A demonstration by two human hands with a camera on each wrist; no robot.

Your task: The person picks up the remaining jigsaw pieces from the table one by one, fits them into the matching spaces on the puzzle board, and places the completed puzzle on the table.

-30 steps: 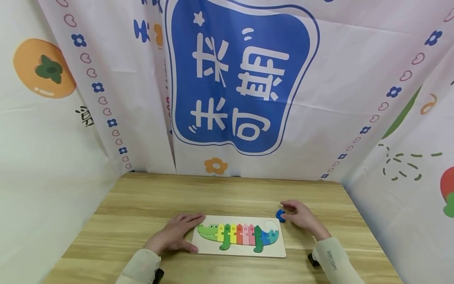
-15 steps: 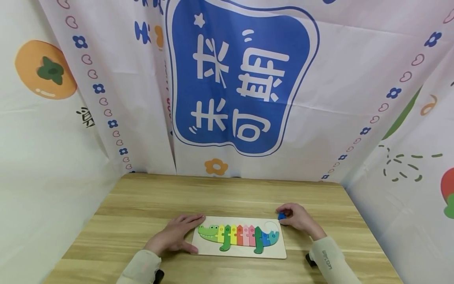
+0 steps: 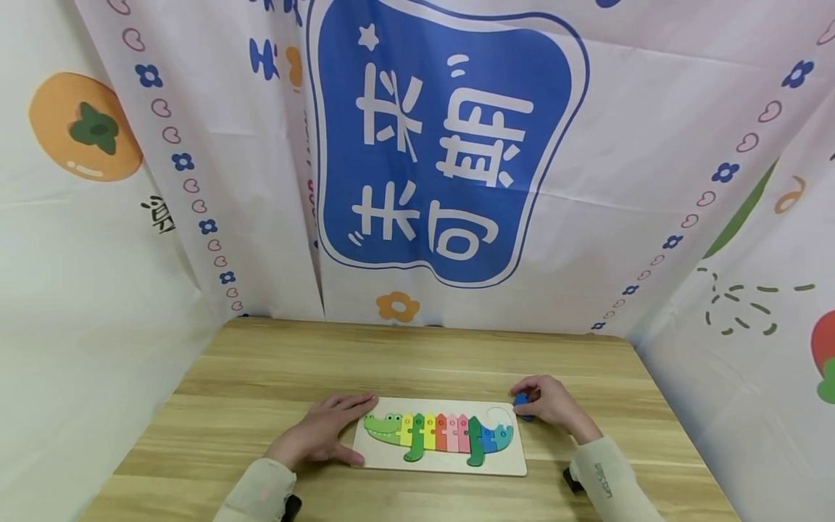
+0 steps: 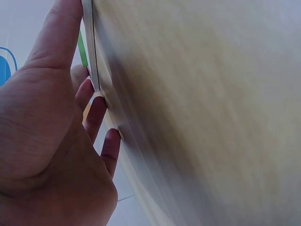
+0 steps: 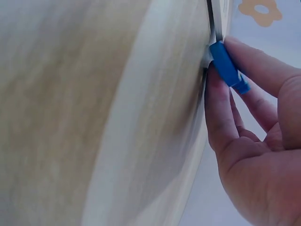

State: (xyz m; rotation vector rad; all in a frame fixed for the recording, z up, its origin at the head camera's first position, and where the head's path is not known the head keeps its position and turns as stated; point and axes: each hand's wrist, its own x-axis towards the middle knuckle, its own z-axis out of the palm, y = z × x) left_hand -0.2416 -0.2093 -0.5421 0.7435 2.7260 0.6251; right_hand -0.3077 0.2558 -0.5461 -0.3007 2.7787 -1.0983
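A wooden puzzle board (image 3: pixel 433 465) lies flat on the table, filled with a colourful crocodile (image 3: pixel 446 433) made of several interlocking pieces. Bare wood with a curled outline shows at the tail end, upper right. My left hand (image 3: pixel 321 429) rests at the board's left end, fingers spread along the corner and thumb at the lower edge. Beyond the board's upper right corner, my right hand (image 3: pixel 549 403) pinches a blue puzzle piece (image 3: pixel 522 405). In the right wrist view the blue piece (image 5: pixel 225 63) stands tilted between the fingertips, close by the board's edge.
The wood-grain table (image 3: pixel 339 355) stretches behind and in front of the board. A printed white cloth (image 3: pixel 620 217) hangs right behind the table, with further cloth along both sides.
My right hand has closed its fingertips round the blue piece, which was lying by the board's corner, and turned it. The left hand stays at the board's left end.
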